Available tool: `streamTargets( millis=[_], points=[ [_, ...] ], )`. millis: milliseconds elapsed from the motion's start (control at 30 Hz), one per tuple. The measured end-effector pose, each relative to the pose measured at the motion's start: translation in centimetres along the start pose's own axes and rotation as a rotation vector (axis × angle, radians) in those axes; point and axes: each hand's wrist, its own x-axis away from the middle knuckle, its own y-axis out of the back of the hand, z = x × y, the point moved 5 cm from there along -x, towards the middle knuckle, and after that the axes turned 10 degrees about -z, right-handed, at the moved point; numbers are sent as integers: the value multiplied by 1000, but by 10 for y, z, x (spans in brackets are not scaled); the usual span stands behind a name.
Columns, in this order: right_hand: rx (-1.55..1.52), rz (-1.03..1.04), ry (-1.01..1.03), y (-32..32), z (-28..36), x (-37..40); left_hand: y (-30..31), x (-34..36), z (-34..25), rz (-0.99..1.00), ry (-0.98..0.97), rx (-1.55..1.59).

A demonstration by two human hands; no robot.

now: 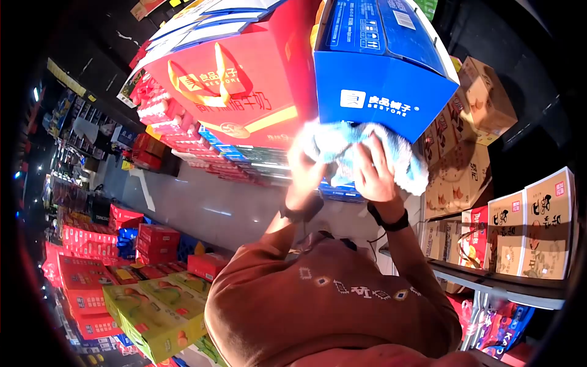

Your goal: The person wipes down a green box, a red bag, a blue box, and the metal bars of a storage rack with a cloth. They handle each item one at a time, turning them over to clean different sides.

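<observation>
A light blue and white cloth (411,164) is bunched in front of a large blue box (342,76) with white lettering. My left hand (306,174) grips the cloth's left side, its fingers partly washed out by bright light. On the cloth's right part, my right hand (376,171) has its fingers curled into the fabric. The cloth hides the lower front of the blue box. Left of that box stands a large red gift box (263,67) with yellow ribbon handles.
Stacked red packages (162,113) lie behind and below the red gift box. Brown cartons (486,101) are piled to the right, with more cartons (547,226) on a shelf (507,284). Green-yellow boxes (153,312) and red boxes (156,241) are at lower left, beside the grey floor (211,199).
</observation>
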Motion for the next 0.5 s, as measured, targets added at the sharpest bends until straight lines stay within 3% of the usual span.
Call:
streamTargets(
  millis=[167, 333, 400, 467, 500],
  points=[
    [84, 70, -22, -19, 0, 58, 19, 38, 48, 34, 114, -109],
    [108, 48, -8, -17, 5, 40, 21, 30, 49, 89, 98, -138],
    [351, 127, 228, -19, 10, 28, 18, 15, 34, 88, 3, -121],
    [117, -63, 19, -15, 5, 3, 10, -10, 10, 104, -7, -62],
    [145, -65, 40, -9, 8, -17, 7, -23, 1, 109, -45, -33]
  ],
)
